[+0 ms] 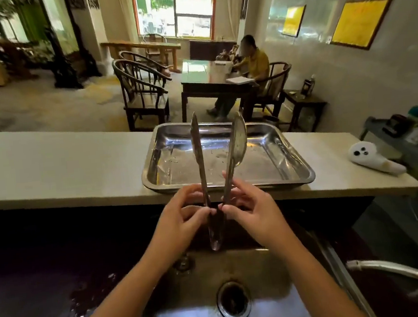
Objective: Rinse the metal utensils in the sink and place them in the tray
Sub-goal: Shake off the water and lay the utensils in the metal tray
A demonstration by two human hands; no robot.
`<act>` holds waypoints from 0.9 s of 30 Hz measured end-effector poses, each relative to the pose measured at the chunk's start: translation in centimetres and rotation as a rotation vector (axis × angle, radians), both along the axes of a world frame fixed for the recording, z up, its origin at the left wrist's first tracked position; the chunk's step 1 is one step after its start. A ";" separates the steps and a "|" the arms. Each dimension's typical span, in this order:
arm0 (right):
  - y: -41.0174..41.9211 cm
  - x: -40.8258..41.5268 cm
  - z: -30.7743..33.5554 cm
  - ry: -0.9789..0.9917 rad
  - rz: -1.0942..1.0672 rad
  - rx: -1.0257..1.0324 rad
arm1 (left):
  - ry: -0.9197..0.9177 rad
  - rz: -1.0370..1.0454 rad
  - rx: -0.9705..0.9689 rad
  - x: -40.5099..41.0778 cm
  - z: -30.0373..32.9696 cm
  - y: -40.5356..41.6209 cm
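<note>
Metal tongs (pixel 198 154) stand upright over the sink (pixel 253 268), their two arms spread apart; the right arm ends in a round perforated spoon head (pixel 239 140). My left hand (pixel 182 213) pinches the left arm and my right hand (pixel 250 210) pinches the right arm, both low near the hinge. The hinged end (pixel 216 236) points down toward the basin. Behind the tongs, on the pale counter, lies the steel tray (pixel 290 151), wet and holding no utensils.
The sink drain (pixel 233 300) is below my hands. A faucet spout (pixel 400 271) comes in from the lower right. A white seal-shaped toy (pixel 372 156) lies on the counter (pixel 64 166) right of the tray. The dark worktop at the left is wet. A person sits at a table beyond.
</note>
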State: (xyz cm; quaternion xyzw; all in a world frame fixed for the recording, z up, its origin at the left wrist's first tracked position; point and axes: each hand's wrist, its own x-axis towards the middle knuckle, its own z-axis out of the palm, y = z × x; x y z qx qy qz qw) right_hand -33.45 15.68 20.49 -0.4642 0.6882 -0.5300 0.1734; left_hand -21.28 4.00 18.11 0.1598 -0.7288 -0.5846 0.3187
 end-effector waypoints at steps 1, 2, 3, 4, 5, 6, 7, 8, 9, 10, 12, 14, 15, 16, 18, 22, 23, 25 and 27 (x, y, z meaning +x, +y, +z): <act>-0.7 -0.7 1.4 0.037 -0.006 -0.026 | 0.027 -0.004 -0.037 -0.7 1.7 -0.6; -1.4 -1.5 2.9 0.075 -0.017 -0.051 | 0.054 -0.003 -0.077 -1.4 3.4 -1.2; -2.1 -2.3 4.4 0.107 -0.028 -0.082 | 0.079 0.004 -0.111 -2.2 5.1 -1.8; -2.8 -3.1 5.9 0.136 -0.031 -0.123 | 0.104 0.010 -0.132 -3.0 6.8 -2.4; -3.4 -3.9 7.3 0.166 -0.032 -0.163 | 0.128 0.013 -0.146 -3.8 8.3 -3.1; -4.0 -4.6 8.8 0.198 -0.040 -0.204 | 0.153 0.014 -0.162 -4.7 9.8 -3.7; -4.6 -5.3 10.2 0.225 -0.056 -0.245 | 0.175 0.019 -0.182 -5.5 11.2 -4.3; -5.2 -6.1 11.4 0.238 -0.070 -0.289 | 0.190 0.028 -0.199 -6.4 12.6 -4.9; -5.7 -6.8 12.5 0.237 -0.079 -0.330 | 0.195 0.039 -0.209 -7.2 13.8 -5.5; -6.2 -7.6 13.5 0.233 -0.087 -0.359 | 0.195 0.046 -0.207 -8.0 14.8 -6.0; -7.4 -9.0 14.8 0.237 -0.109 -0.364 | 0.175 0.036 -0.178 -9.8 16.2 -7.1; -8.6 -10.4 15.3 0.220 -0.137 -0.300 | 0.119 0.016 -0.143 -11.5 16.7 -8.3; -9.1 -11.2 15.3 0.183 -0.144 -0.256 | 0.090 0.007 -0.104 -12.4 16.5 -8.8; -9.6 -11.9 15.2 0.133 -0.145 -0.209 | 0.063 -0.003 -0.044 -13.1 16.2 -9.4; -10.5 -13.3 14.3 0.019 -0.139 -0.102 | -0.001 -0.002 0.065 -14.6 15.1 -10.1; -12.0 -15.0 10.8 -0.269 -0.102 0.094 | -0.164 0.033 0.210 -16.7 11.3 -11.4; -12.2 -15.3 9.7 -0.339 -0.091 0.139 | -0.231 0.031 0.224 -17.0 9.9 -11.6; -12.5 -15.6 7.7 -0.428 -0.093 0.250 | -0.378 0.025 0.212 -17.4 7.3 -11.8; -12.7 -15.8 5.9 -0.469 -0.105 0.352 | -0.478 0.016 0.236 -17.5 5.3 -11.8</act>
